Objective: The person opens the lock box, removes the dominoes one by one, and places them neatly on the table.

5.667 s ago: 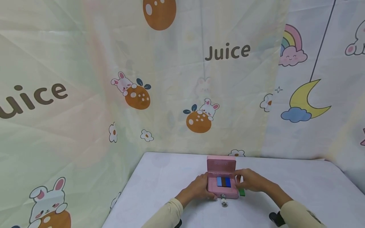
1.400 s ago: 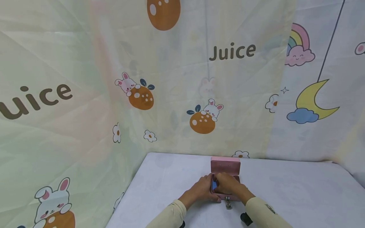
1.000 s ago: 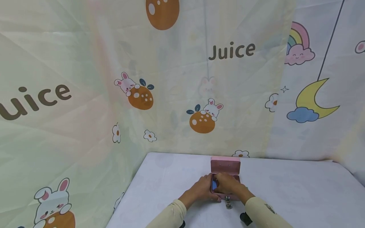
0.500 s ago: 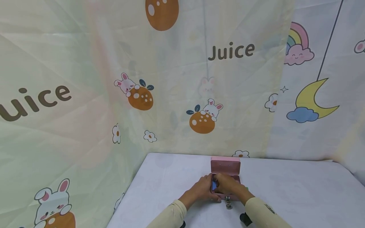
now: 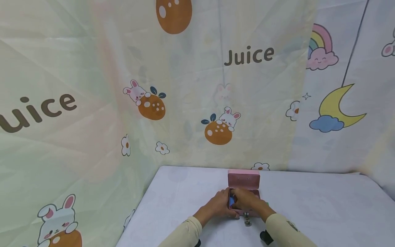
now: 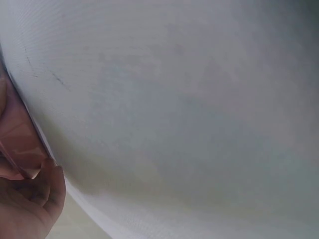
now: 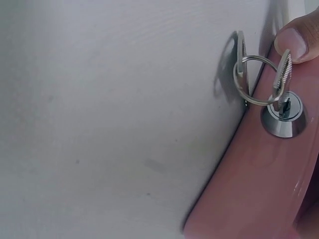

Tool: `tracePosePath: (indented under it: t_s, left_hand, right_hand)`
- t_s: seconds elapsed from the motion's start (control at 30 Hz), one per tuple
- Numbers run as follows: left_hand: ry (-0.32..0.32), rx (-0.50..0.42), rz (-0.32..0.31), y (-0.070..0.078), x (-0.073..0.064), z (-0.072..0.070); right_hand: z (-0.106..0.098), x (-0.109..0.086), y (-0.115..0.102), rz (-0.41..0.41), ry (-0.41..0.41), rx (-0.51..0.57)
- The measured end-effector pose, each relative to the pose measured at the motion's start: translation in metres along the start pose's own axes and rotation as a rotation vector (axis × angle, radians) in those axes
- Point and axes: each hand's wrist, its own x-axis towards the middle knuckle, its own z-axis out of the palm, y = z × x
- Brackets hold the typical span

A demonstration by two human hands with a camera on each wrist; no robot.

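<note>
A pink metal cash box (image 5: 243,180) stands on the table with its lid raised. My left hand (image 5: 217,205) grips its left side, the thumb at the front corner; the left wrist view shows this hand (image 6: 32,209) at the box wall (image 6: 22,132). In the right wrist view the left thumb (image 7: 294,45) presses on the box front. My right hand (image 5: 247,200) reaches inside, fingers bent down by a light-blue flat piece (image 5: 231,201). Its fingertips are hidden, so I cannot tell whether it pinches anything. A key (image 7: 282,79) sits in the front lock (image 7: 285,122).
A ring (image 7: 241,82) joins a second key (image 7: 240,47) to the one in the lock. A bit of green (image 5: 267,203) shows beyond the right wrist. The white table (image 5: 314,206) meets a printed curtain (image 5: 185,144) behind the box.
Several seconds ago the right hand was at the box's right edge, with blue and brown pieces visible inside. It has since moved left into the box, covering most of them; the left hand stayed.
</note>
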Motion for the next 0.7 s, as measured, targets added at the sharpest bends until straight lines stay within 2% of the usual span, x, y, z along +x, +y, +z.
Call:
tracePosePath:
  t_s: [0.23, 0.47, 0.7]
  left_hand:
    - [-0.006, 0.001, -0.013, 0.0018, -0.0007, -0.0002]
    - [-0.016, -0.016, -0.021, -0.0008, 0.0003, 0.0021]
    - [-0.016, -0.028, -0.012, -0.0012, -0.0004, 0.0012]
  right_hand:
    - [0.0032, -0.0002, 0.0025, -0.026, 0.015, -0.034]
    - [0.0007, -0.0031, -0.0004, -0.011, 0.020, -0.021]
    - [-0.0019, -0.0054, -0.0011, -0.061, 0.041, -0.058]
